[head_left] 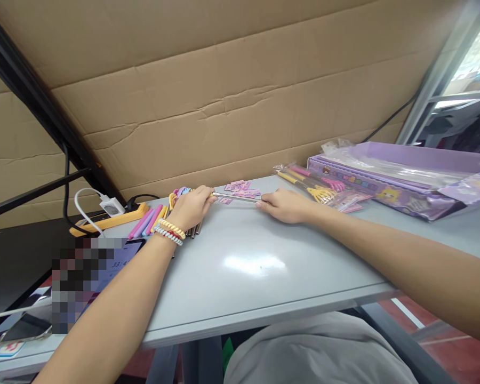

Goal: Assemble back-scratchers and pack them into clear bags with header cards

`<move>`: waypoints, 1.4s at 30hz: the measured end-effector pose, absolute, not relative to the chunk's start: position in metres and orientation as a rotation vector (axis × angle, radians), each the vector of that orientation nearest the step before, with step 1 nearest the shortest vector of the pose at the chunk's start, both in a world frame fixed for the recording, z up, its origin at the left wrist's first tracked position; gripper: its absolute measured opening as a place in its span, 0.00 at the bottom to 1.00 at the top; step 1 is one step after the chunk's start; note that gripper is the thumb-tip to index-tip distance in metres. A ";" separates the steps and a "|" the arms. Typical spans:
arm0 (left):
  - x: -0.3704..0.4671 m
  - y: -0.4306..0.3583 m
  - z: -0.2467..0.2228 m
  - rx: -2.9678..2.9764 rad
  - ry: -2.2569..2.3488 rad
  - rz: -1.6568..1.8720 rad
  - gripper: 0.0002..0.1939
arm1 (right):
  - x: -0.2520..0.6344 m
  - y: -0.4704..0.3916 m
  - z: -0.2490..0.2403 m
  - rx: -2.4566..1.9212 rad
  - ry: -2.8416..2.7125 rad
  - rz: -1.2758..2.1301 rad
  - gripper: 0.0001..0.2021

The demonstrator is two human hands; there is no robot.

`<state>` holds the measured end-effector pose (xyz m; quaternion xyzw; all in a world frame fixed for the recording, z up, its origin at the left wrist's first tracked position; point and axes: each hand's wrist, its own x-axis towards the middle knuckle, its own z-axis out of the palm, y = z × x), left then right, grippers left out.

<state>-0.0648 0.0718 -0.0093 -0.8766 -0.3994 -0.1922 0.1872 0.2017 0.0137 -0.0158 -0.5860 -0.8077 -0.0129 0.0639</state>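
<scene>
A thin metal rod (pixel 238 197) stretches between my two hands above the grey table (pixel 232 288). My left hand (pixel 192 207) is closed round its left end, where a bit of yellow shows. The fingers of my right hand (pixel 282 205) pinch the right end. Small pink printed cards (pixel 242 188) lie just behind the rod. Beside and partly under my left hand are several metal rods (pixel 195 230) and colourful pieces, partly hidden. Pink, purple and yellow tubes (pixel 152 220) lie left of that hand.
A purple printed box (pixel 388 194) with clear plastic sleeves stands at the right. Near it lie bagged yellow and pink hand-shaped pieces (pixel 320 193). An orange power strip (pixel 134 215), cables and a phone (pixel 28 326) are at the left. Cardboard (pixel 224 96) rises behind the table.
</scene>
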 end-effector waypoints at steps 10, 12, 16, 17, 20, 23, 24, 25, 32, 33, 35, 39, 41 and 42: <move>-0.065 0.066 -0.003 -2.530 -1.083 -0.219 0.15 | 0.204 0.012 -0.014 -1.760 -2.588 -0.141 0.28; -0.064 0.064 -0.002 -2.567 -1.071 -0.219 0.16 | 0.205 0.011 -0.012 -1.753 -2.608 -0.185 0.26; -0.064 0.064 -0.003 -2.709 -1.058 -0.214 0.16 | 0.205 0.009 -0.009 -1.717 -2.569 -0.436 0.21; -0.064 0.064 -0.003 -2.725 -1.065 -0.224 0.17 | 0.204 0.008 -0.009 -1.692 -2.530 -0.513 0.20; -0.064 0.065 -0.003 -2.708 -1.107 -0.240 0.16 | 0.202 0.007 -0.006 -1.619 -2.423 -0.682 0.21; -0.062 0.063 -0.002 -2.625 -1.186 -0.224 0.16 | 0.203 0.007 -0.006 -1.629 -2.390 -0.646 0.20; -0.061 0.063 -0.002 -2.591 -1.204 -0.217 0.16 | 0.204 0.007 -0.006 -1.648 -2.403 -0.584 0.20; -0.060 0.062 -0.002 -2.562 -1.212 -0.204 0.16 | 0.205 0.008 -0.006 -1.671 -2.428 -0.510 0.19; -0.048 0.059 -0.003 -2.428 -1.177 -0.032 0.17 | 0.209 0.009 -0.011 -1.717 -2.622 -0.254 0.22; -0.047 0.058 -0.003 -2.423 -1.197 -0.014 0.17 | 0.208 0.009 -0.011 -1.724 -2.620 -0.294 0.21; -0.046 0.058 -0.002 -2.433 -1.247 0.012 0.17 | 0.205 0.007 -0.010 -1.726 -2.582 -0.448 0.21; -0.045 0.054 0.001 -2.445 -1.342 -0.026 0.17 | 0.198 0.003 -0.008 -1.679 -2.430 -0.731 0.21; -0.043 0.051 0.002 -2.437 -1.343 -0.034 0.18 | 0.194 0.002 -0.007 -1.692 -2.436 -0.674 0.21; -0.042 0.050 0.001 -2.436 -1.332 -0.022 0.18 | 0.193 0.002 -0.008 -1.710 -2.464 -0.600 0.21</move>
